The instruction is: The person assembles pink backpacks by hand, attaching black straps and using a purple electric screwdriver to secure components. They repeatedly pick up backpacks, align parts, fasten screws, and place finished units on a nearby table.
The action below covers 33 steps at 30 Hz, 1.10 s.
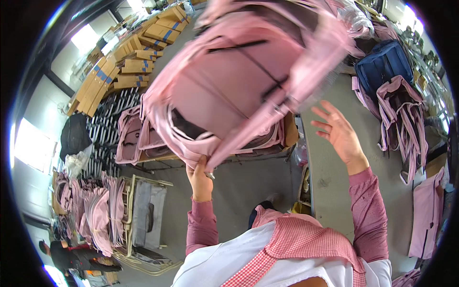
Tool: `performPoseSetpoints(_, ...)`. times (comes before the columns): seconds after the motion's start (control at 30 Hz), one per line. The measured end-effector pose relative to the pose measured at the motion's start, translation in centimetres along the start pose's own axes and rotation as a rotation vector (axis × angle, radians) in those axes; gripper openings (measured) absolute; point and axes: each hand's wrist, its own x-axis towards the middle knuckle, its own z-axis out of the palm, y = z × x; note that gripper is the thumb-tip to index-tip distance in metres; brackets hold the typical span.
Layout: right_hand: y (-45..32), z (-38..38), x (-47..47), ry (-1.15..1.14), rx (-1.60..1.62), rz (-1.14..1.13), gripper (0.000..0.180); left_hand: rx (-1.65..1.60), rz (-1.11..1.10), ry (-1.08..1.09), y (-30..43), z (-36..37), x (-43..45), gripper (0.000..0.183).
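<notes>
My left hand [200,177] grips the lower corner of a large pink fabric bag piece [229,79] with black zippers and pale edge binding. The piece is raised in front of me and blurred at its right side and top. My right hand [335,132] is off the fabric, to the right of it, with its fingers spread and nothing in it. Behind the raised piece, more pink bag pieces [129,136] lie on a low table.
Flattened cardboard boxes [96,84] are stacked at the upper left. A rack with pink pieces [98,211] stands at the left, and a person [79,256] is at the lower left. On the right are a long grey table [328,186], a blue bag [383,64] and pink bag parts [401,107].
</notes>
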Motion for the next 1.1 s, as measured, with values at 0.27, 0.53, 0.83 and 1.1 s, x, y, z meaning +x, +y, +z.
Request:
performPoseSetpoints(0.27, 15.6, -4.4, -10.3, -0.376, -0.656, 0.629, 0.046, 0.462, -0.331, 0.483, -16.7, -11.5, 12.9, 0.012)
performPoseSetpoints(0.53, 13.3, -12.0, -27.3, 0.691, -0.067, 0.504, 0.035, 0.609, -0.425, -0.305, -25.3, 5.4, -4.8, 0.017)
performPoseSetpoints(0.83, 15.8, -13.1, -39.3, 1.143, -0.606, 0.419, 0.035, 0.449, -0.506, -1.363, -26.7, 28.3, -17.8, 0.018)
performPoseSetpoints(1.1, 16.7, -11.8, -49.4, 1.819, -1.266, 0.066, 0.013, 0.469, -0.608, -2.071, -26.4, 37.5, -33.4, 0.020)
